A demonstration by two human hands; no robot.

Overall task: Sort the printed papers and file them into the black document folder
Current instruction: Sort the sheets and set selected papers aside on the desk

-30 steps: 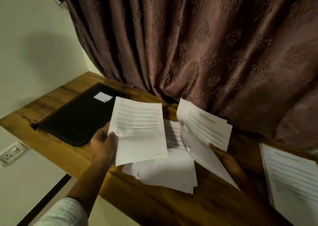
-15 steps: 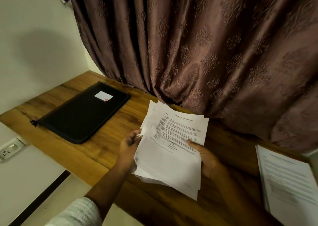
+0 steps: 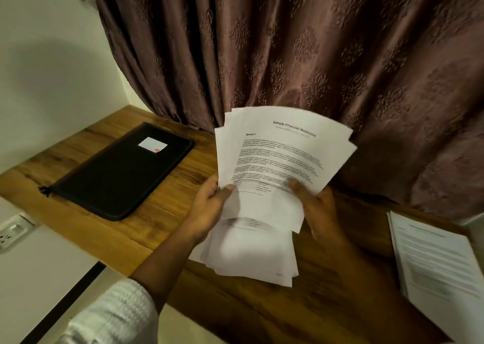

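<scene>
**Two hands fanning printed papers beside a closed black folder**

A sheaf of printed papers (image 3: 282, 155) is being held up over the middle of a wooden worktop (image 3: 162, 213), spread like a fan so several top edges are showing at once, probably so the sheets can be compared and sorted. The front page is carrying a heading that seems to read "Sample Financial Statement". The left hand (image 3: 209, 207) is gripping the sheaf's left edge with its thumb pressing on the front page. The right hand (image 3: 317, 210) is gripping the lower right edge the same way, its fingers curling behind the paper. Looser sheets are sagging below the hands; whether they are resting on the wood cannot be told.

To the left, well apart from the papers, the black document folder (image 3: 123, 171) is lying flat and zipped shut, with a small white label (image 3: 152, 144) on its cover. Nothing appears to be filed yet. At the right edge a second pile of pages (image 3: 440, 265) is lying flat, perhaps a sorted set. A brown patterned curtain (image 3: 314, 55) is hanging behind.
</scene>
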